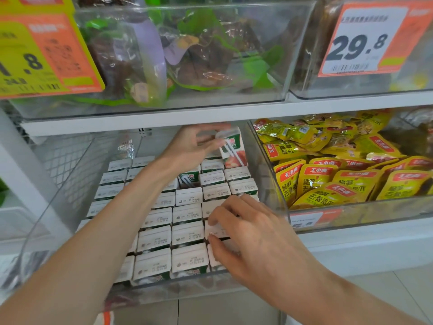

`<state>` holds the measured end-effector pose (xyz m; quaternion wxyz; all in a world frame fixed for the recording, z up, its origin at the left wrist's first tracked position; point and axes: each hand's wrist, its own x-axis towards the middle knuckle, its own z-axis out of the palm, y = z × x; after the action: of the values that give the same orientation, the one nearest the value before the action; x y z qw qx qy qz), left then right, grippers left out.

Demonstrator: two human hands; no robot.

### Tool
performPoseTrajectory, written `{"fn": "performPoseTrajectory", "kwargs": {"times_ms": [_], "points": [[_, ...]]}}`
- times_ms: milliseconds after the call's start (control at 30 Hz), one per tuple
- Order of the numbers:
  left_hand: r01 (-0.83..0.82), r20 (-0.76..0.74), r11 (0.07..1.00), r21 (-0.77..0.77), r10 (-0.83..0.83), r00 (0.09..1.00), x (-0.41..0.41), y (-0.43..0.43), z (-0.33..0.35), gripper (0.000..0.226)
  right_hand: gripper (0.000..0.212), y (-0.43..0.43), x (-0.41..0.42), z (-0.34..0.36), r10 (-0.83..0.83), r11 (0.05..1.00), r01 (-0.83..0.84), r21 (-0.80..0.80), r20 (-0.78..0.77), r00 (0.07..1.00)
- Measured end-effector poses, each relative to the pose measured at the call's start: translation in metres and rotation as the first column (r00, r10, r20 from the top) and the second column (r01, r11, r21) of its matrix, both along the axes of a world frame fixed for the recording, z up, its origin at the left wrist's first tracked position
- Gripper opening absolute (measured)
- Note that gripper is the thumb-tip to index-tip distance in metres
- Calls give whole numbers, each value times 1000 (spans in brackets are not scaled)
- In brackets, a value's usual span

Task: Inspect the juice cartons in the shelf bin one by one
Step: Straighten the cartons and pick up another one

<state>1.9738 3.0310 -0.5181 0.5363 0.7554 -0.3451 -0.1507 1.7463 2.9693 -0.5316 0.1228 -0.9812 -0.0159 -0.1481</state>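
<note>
Juice carton hangs tilted just beyond my left hand, which pinches its top; I should turn it slowly and check seams and date. My right hand curls over packed cartons beneath it. Whether it pinches or rests, I cannot tell.

Pretty clearly a shop, grocery or convenience-store type. White shelves hold clear plastic bins. There's an orange price tag reading 29.8 far right and another price tag far left. One bin is packed with identical juice cartons, and the bin to its right with yellow snack packs.
</note>
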Motion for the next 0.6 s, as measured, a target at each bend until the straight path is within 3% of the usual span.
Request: {"fn": "performPoseTrajectory", "kwargs": {"times_ms": [100, 233, 300, 400, 500, 600], "points": [[-208, -137, 967, -148, 188, 973, -7, 12, 4, 11, 30, 0, 1, 0, -9, 999, 8, 50, 7, 1000], [-291, -264, 901, -322, 210, 941, -29, 35, 17, 17, 58, -1, 6, 3, -48, 979, 36, 199, 56, 997], [-294, -313, 893, -341, 187, 931, -45, 52, 22, 21, 64, 0, 10, 4, -89, 957, 58, 285, 97, 991], [-297, -406, 920, -254, 178, 897, -68, 78, 26, 23, 61, 0, 15, 4, -162, 895, 84, 437, 144, 976], [-277, -483, 947, -164, 168, 859, -90, 96, 28, 22, 48, -1, 20, 6, -174, 775, 95, 625, 67, 982], [-308, -529, 938, -156, 184, 828, -104, 104, 22, 20, 24, 0, 23, 12, -90, 525, 53, 850, -6, 996]]}}
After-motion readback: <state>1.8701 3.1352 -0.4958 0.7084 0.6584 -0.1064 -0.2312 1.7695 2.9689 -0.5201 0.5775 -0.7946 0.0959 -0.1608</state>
